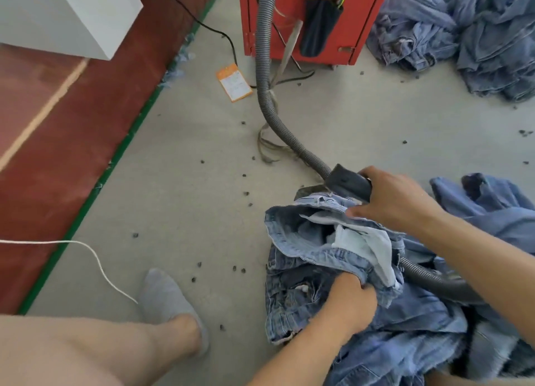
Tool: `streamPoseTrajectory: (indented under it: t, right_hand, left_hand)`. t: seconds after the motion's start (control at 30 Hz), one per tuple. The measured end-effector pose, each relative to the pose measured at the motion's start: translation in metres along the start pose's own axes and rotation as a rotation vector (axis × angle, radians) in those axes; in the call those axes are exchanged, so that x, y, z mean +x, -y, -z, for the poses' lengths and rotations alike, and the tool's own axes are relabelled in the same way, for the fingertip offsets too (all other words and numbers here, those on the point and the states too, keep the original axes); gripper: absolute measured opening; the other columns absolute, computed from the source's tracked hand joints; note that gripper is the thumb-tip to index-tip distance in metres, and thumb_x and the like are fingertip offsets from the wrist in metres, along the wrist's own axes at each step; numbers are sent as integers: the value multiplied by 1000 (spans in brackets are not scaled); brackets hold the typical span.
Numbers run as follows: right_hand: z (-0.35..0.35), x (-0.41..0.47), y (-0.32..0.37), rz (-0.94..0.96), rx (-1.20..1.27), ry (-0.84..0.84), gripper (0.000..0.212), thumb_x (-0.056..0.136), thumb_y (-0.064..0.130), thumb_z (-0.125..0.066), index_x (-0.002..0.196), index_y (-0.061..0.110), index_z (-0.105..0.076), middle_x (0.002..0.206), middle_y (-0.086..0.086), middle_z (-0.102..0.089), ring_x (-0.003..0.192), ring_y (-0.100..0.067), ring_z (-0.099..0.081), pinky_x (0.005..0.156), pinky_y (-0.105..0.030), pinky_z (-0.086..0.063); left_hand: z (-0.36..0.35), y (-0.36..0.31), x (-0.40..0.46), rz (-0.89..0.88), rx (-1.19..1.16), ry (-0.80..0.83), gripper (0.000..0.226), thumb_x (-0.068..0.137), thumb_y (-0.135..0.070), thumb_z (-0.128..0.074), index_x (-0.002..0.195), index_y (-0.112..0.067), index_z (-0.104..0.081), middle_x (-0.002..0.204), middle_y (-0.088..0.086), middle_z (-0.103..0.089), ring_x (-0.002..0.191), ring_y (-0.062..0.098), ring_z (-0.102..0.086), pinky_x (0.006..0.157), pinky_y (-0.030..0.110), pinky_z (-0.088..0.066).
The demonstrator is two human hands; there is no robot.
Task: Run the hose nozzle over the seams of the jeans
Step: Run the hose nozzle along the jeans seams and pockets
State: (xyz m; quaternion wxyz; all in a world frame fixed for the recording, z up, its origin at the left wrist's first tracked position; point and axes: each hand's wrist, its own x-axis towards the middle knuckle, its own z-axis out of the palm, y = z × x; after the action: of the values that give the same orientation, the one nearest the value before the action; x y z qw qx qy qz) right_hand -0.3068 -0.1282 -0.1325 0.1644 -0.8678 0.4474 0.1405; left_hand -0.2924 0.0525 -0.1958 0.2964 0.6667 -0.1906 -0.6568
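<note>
Jeans of faded blue denim (pixel 315 270) lay bunched on the floor; my left hand (pixel 351 301) gripped the waistband, my right hand (pixel 396 196) clutched the grey hose nozzle (pixel 348 180). Most seams looked undone.

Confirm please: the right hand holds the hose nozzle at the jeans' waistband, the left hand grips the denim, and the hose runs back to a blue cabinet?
Not quite. In the head view, the right hand holds the hose nozzle, the left hand grips the jeans, but the hose runs to a red cabinet.
</note>
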Motion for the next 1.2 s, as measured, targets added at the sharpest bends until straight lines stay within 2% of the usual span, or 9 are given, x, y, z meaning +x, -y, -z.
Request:
streamPoseTrajectory:
  t: [0.17, 0.27, 0.37, 0.47, 0.57, 0.67, 0.9, 1.1, 1.2]
  right_hand:
    - [-28, 18, 12, 12, -72, 40, 52, 77, 39, -81, 116, 20, -53, 83, 0, -63, 71, -24, -62, 65, -41, -59]
    - [-36, 22, 12, -5, -101, 36, 34, 86, 26, -70, 116, 19, -54, 86, -5, -63, 71, -28, -61, 63, -39, -54]
    - [-18, 29, 9, -70, -26, -18, 32, 84, 22, -73, 112, 18, -57, 84, -6, -65, 69, -27, -59, 58, -34, -44]
    - [17, 29, 0, -142, 78, -66, 37, 78, 19, -79, 108, 19, -58, 72, -3, -65, 54, -24, -64, 46, -25, -40]
    - [38, 17, -12, -181, 153, -46, 32, 78, 14, -78, 102, 20, -56, 62, -8, -68, 34, -14, -61, 33, -20, -40]
    - [43, 5, -21, -181, 191, -47, 32, 78, 10, -78, 101, 19, -58, 64, -10, -68, 36, -19, -63, 45, -28, -47]
    - [30, -23, -42, -240, 183, -45, 36, 79, 12, -80, 106, 18, -58, 63, -8, -69, 39, -21, -64, 45, -34, -53]
    - [28, -49, -56, -244, 180, -50, 31, 82, 17, -79, 104, 19, -58, 65, -6, -70, 40, -17, -65, 52, -43, -59]
    - [35, -64, -61, -234, 243, -161, 29, 90, 34, -76, 104, 23, -53, 51, 1, -67, 38, -11, -63, 50, -31, -48]
  left_hand:
    - [3, -4, -13, -96, 199, 65, 30, 104, -11, -41, 113, 14, -55, 113, 33, -59, 109, 43, -59, 85, 39, -48]
    - [6, -1, -15, -104, 171, 132, 26, 99, -17, -49, 80, 0, -54, 78, 20, -53, 72, 32, -54, 67, 44, -40]
    - [16, 12, -14, 41, -140, 200, 31, 78, -47, -62, 65, -19, -62, 66, -11, -60, 70, 10, -54, 74, 32, -44]
    - [30, 28, 2, 114, -612, -101, 43, 78, -65, -64, 103, -32, -76, 101, -16, -74, 102, 8, -66, 96, 33, -51]
    - [61, 35, 17, 67, -1028, -514, 42, 96, -17, -69, 134, -26, -56, 125, 0, -70, 109, 18, -67, 98, 40, -55]
    - [97, 37, 25, 48, -1182, -544, 77, 88, 23, -53, 146, -28, -50, 131, 13, -67, 113, 35, -66, 96, 54, -56]
    - [97, 18, 24, -185, -944, -270, 81, 77, 28, -58, 130, -33, -67, 117, 8, -77, 101, 29, -76, 76, 39, -64]
    - [79, 4, 19, -285, -707, -146, 74, 90, 15, -59, 146, -32, -57, 132, -3, -71, 117, 22, -70, 103, 48, -55]
    - [72, -2, 15, -326, -613, -110, 82, 89, 17, -54, 139, -47, -60, 138, -13, -66, 126, 15, -64, 109, 44, -51]
